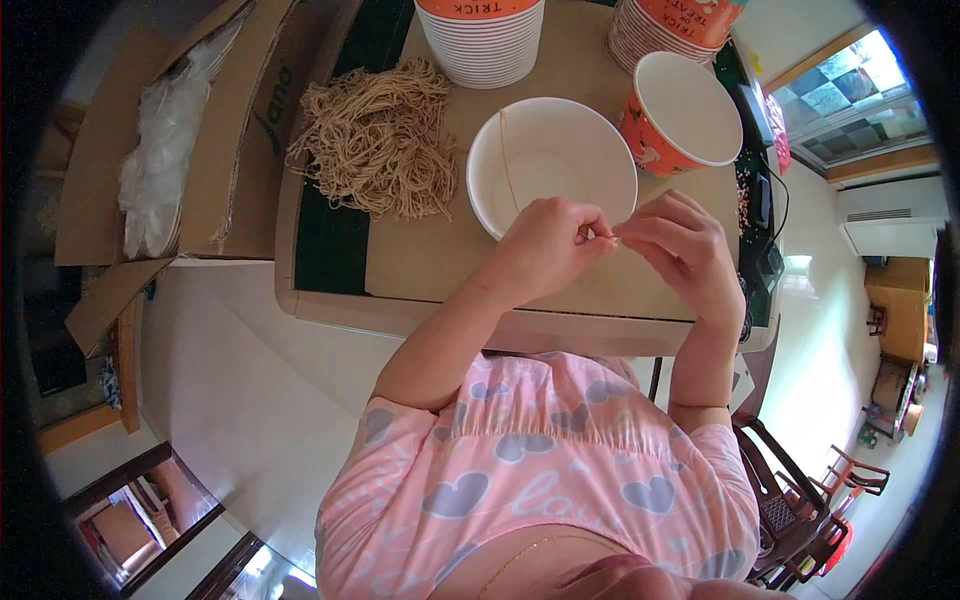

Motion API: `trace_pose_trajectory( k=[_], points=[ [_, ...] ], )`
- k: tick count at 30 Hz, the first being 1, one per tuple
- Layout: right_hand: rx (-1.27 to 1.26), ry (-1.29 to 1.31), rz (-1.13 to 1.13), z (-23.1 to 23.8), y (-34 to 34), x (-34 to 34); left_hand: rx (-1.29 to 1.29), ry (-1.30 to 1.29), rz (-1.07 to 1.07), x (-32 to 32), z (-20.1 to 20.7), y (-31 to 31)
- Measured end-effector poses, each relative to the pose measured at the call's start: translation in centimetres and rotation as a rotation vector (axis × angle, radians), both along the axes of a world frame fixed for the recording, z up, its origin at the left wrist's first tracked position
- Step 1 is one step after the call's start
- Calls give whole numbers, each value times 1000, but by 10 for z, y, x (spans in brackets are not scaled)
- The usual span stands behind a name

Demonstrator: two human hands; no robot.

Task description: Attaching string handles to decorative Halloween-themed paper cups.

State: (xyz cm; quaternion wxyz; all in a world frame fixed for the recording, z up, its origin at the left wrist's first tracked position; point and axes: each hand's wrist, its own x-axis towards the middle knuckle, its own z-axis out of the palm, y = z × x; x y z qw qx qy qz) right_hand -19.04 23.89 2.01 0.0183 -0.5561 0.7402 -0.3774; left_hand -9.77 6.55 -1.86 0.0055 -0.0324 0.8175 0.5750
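Note:
A white paper bucket (552,128) stands upright on the table in front of me, its open mouth facing up. Along its inner wall runs a tan string (507,160) from the far rim down toward my left hand (555,245). My left hand is closed in a pinch over the bucket's near rim. My right hand (685,245) pinches too, its fingertips meeting the left ones around a short bit of the string. Most of that bit is hidden by the fingers. To the left of the bucket lies a loose heap of tan strings (385,140).
Behind stands a stack of nested orange-and-white buckets (482,50), with another stack (660,35) at the far right. A single orange bucket (690,110) is right of the white one. An open cardboard box (245,150) holding clear plastic adjoins the table's left side.

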Motion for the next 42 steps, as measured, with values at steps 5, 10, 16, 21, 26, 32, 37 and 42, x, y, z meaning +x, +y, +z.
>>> trace_pose_trajectory(
  k=[5,10,16,21,26,32,37,42],
  points=[
    [53,65,28,-2,1,-5,-18,-31,-17,0,2,0],
    [-14,-49,-33,-15,-15,-9,-2,97,18,8,6,-7],
    [-14,-233,-91,-39,-24,-8,-318,314,-53,18,-5,-29],
    [-36,-274,-141,-42,-24,-5,-286,287,-14,19,2,-28],
    [-49,-237,-158,-44,-25,-6,-290,353,-130,15,-2,-39],
    [-7,-286,-160,-51,-27,-7,-384,472,-16,9,-4,-29],
    [-27,-275,-176,-50,-26,-3,-608,423,-38,5,1,-22],
    [-110,-224,-214,-57,-27,9,-460,384,-75,3,-4,-19]
  ],
)
